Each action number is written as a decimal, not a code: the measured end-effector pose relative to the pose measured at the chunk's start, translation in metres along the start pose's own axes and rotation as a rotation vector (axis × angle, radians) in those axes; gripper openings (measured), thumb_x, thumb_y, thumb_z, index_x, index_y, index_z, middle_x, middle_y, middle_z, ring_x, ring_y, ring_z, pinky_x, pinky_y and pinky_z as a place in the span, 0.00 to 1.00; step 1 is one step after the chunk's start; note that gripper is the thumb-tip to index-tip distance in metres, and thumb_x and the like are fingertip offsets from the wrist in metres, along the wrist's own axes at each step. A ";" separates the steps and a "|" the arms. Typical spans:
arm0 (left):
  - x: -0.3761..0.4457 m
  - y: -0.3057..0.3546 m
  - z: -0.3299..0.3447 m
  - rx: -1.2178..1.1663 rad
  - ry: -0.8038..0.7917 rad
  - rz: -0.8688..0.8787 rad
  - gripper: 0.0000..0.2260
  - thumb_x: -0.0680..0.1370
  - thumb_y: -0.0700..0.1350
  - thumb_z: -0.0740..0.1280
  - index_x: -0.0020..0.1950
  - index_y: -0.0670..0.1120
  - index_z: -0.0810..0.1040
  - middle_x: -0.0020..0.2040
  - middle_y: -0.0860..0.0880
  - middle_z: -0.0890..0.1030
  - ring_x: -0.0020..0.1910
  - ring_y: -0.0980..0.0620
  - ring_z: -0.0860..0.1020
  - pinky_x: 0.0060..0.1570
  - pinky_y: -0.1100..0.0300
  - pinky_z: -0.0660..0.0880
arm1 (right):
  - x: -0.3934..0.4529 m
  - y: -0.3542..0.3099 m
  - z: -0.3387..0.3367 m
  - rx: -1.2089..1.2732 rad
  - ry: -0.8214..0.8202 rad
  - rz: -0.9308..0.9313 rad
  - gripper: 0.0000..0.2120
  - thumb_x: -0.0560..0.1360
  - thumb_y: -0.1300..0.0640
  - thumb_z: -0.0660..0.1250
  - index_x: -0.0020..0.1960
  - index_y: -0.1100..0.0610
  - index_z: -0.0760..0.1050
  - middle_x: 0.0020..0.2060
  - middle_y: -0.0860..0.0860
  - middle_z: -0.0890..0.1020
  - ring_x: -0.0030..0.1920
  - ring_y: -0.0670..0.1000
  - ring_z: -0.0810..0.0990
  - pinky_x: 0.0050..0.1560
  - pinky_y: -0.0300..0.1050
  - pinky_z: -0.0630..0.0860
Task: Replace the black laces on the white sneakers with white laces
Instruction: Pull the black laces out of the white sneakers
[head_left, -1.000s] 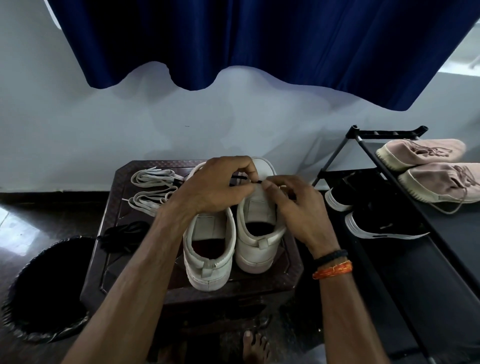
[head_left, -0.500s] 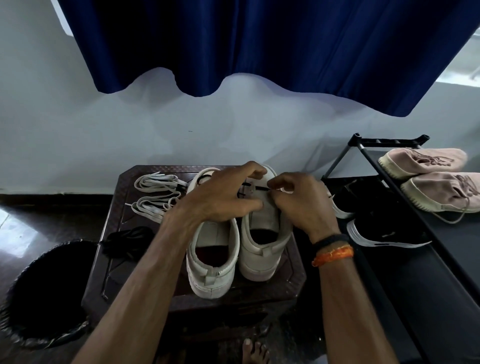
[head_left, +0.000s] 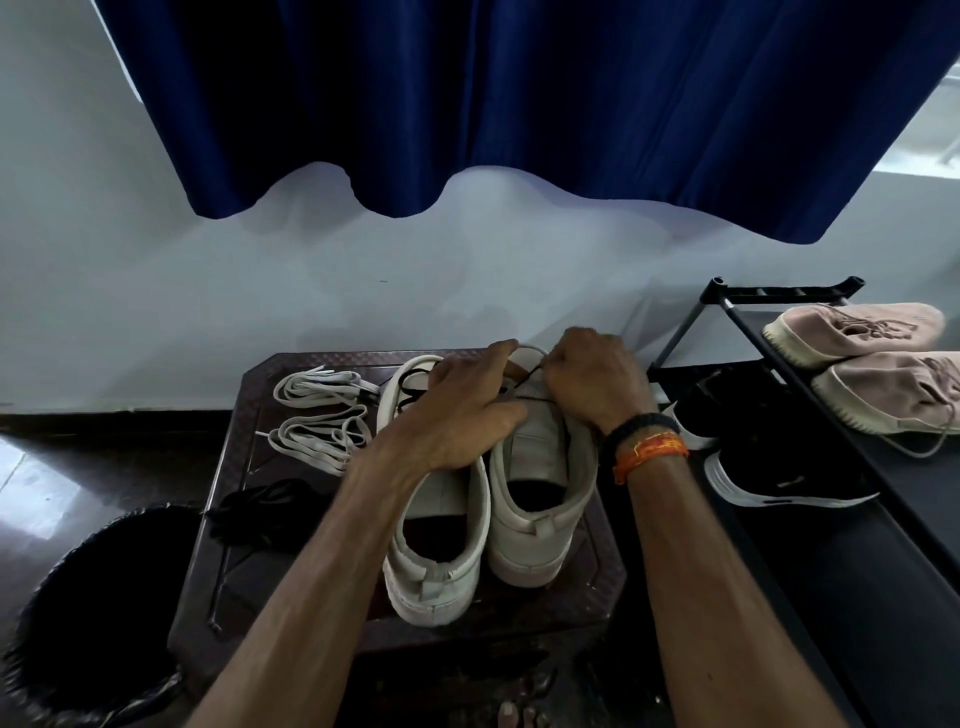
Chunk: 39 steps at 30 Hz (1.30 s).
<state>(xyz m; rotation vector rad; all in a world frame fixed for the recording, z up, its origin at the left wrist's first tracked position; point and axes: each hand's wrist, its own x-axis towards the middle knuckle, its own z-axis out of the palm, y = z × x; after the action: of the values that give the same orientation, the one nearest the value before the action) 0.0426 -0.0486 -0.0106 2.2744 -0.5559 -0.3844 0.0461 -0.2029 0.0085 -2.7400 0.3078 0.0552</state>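
Two white sneakers stand side by side, heels toward me, on a dark brown stool (head_left: 244, 566). The left sneaker (head_left: 436, 561) carries a black lace near its toe. Over the front of the right sneaker (head_left: 540, 499), my left hand (head_left: 457, 410) rests on the upper with fingers reaching to the toe. My right hand (head_left: 592, 379) pinches a black lace (head_left: 524, 379) at the front eyelets. Two bundles of white laces (head_left: 317, 415) lie at the stool's back left. A loose black lace (head_left: 265, 509) lies on its left side.
A black lined bin (head_left: 88, 613) stands on the floor at the left. At the right a black shoe rack (head_left: 769, 301) holds pink sneakers (head_left: 852, 332) on top and black sneakers (head_left: 779, 467) below. A blue curtain (head_left: 519, 104) hangs over the white wall behind.
Both hands have moved forward along the right sneaker toward its toe, following the black lace. The view has tilted so the stool sits lower in frame.
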 end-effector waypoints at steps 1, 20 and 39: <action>0.001 0.000 0.001 0.004 0.003 0.003 0.31 0.77 0.46 0.64 0.80 0.47 0.59 0.73 0.49 0.73 0.75 0.50 0.64 0.70 0.59 0.57 | 0.002 -0.002 -0.001 0.055 0.040 0.003 0.10 0.79 0.57 0.60 0.49 0.62 0.77 0.49 0.58 0.81 0.50 0.58 0.78 0.45 0.46 0.69; 0.016 0.016 -0.001 -0.329 0.251 0.196 0.16 0.86 0.50 0.58 0.44 0.60 0.81 0.39 0.42 0.74 0.36 0.51 0.72 0.42 0.55 0.68 | -0.013 -0.039 -0.058 0.941 0.124 -0.318 0.08 0.83 0.62 0.61 0.48 0.55 0.75 0.40 0.51 0.81 0.40 0.48 0.83 0.43 0.50 0.84; 0.038 0.127 -0.103 -0.531 0.326 0.273 0.16 0.86 0.46 0.59 0.42 0.43 0.78 0.39 0.47 0.76 0.34 0.55 0.75 0.38 0.61 0.76 | -0.041 0.001 -0.002 0.410 0.192 -0.040 0.30 0.74 0.40 0.73 0.27 0.56 0.63 0.24 0.51 0.67 0.27 0.52 0.66 0.32 0.46 0.64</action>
<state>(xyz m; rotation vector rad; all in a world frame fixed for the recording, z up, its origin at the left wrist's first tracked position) 0.0843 -0.0853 0.1477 1.6770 -0.5125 -0.0133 0.0059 -0.1963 0.0129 -2.3441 0.2803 -0.2553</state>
